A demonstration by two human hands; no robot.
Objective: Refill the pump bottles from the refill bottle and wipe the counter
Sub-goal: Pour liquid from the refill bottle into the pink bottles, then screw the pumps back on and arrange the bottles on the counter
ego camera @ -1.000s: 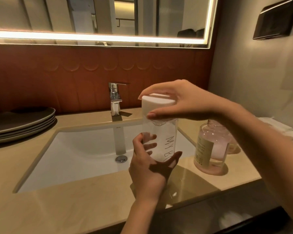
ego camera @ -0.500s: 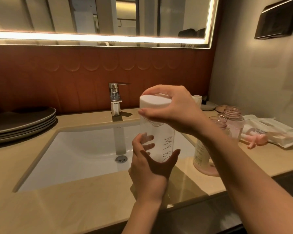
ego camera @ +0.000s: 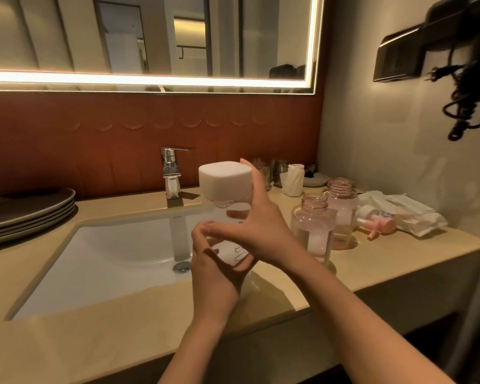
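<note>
Head view: two hands, left (ego camera: 219, 273) and right (ego camera: 257, 227), both gripping one white-capped refill bottle (ego camera: 224, 187); two uncapped pump bottles (ego camera: 312, 225) alongside.

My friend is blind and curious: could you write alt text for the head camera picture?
Two hands, left hand and right hand, hold a clear refill bottle with a white cap above a bathroom counter, beside the sink. Two open pink pump bottles stand to the right.
</note>
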